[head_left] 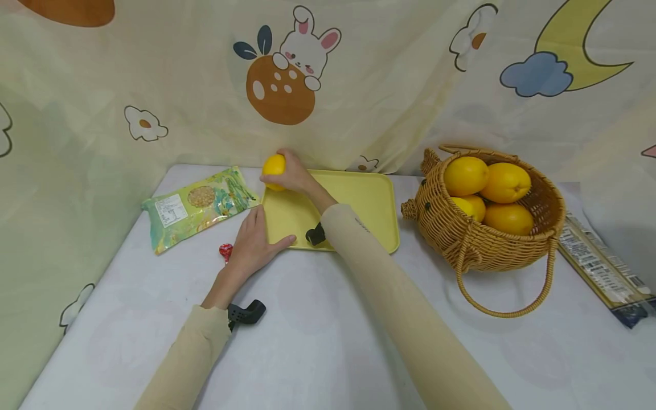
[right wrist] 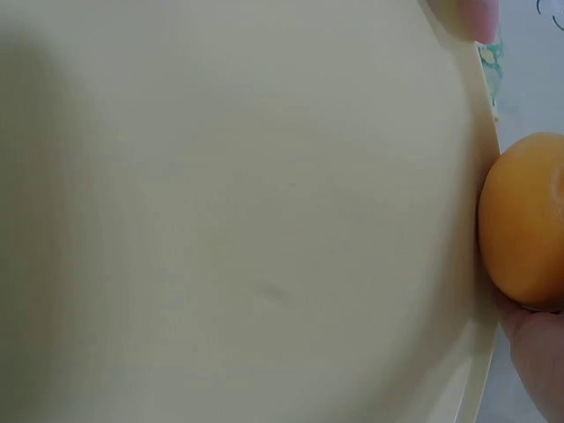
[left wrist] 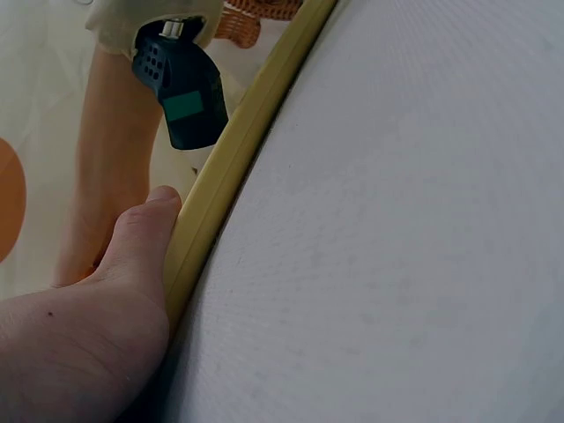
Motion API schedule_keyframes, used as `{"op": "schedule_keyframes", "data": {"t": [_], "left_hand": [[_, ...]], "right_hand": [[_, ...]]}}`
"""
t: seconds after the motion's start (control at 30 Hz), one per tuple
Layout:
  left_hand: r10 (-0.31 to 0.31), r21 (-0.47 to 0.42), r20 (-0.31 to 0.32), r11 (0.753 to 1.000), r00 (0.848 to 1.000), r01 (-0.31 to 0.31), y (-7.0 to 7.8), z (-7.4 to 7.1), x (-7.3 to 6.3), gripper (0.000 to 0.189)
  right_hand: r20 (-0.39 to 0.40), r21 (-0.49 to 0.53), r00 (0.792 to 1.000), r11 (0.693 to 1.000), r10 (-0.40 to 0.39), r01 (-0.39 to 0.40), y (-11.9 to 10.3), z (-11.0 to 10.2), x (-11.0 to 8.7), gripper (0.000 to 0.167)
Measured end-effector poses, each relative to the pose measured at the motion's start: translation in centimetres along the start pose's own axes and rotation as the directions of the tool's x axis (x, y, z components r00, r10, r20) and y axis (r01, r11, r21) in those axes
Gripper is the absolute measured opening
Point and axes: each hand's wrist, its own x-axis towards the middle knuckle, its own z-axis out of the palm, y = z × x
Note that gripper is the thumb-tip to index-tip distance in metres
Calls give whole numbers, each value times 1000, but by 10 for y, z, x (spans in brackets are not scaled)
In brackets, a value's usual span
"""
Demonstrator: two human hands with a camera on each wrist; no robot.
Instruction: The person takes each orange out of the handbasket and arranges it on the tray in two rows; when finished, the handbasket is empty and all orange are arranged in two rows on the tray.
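My right hand (head_left: 293, 172) grips a round yellow-orange fruit (head_left: 273, 165) at the far left corner of a yellow tray (head_left: 353, 199). In the right wrist view the fruit (right wrist: 529, 220) sits right at the tray's rim, with fingertips against its lower side. My left hand (head_left: 254, 242) rests at the tray's near left corner, fingers straight along the left side. Its thumb (left wrist: 145, 229) lies over the front rim in the left wrist view. Close beside the left wrist is a red-wrapped lollipop (head_left: 225, 250), its stick partly hidden by the hand.
A wicker animal-shaped basket (head_left: 441, 228) on the right holds several similar fruits (head_left: 466, 176), its handle hanging forward. Behind it lies a long printed packet (head_left: 599, 262). Left of the tray is a green-yellow food bag (head_left: 205, 210). A printed curtain (head_left: 195, 74) borders the table's back.
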Motion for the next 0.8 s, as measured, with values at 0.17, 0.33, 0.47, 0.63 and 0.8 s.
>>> {"op": "schedule_keyframes", "data": {"t": [0.17,0.33,0.47,0.63,0.8], "left_hand": [[3,3,-6,1000,1000,-3,-1,0,0,114],[11,-4,-11,1000,1000,-11,0,1,-2,113],[17,-4,-8,1000,1000,-18,1,2,-2,112],[20,12,-16,1000,1000,-20,2,1,0,111],[7,-9,-14,1000,1000,-7,0,-1,-1,111]], "right_hand": [[-11,-24,1000,1000,0,0,-1,0,1,80],[-3,-72,1000,997,-5,5,-2,0,0,79],[-3,-162,997,983,-83,82,-11,-9,-13,78],[-33,-147,960,952,-277,269,-45,-39,-57,70],[-61,-75,902,903,-427,423,-68,-79,-138,58]]}}
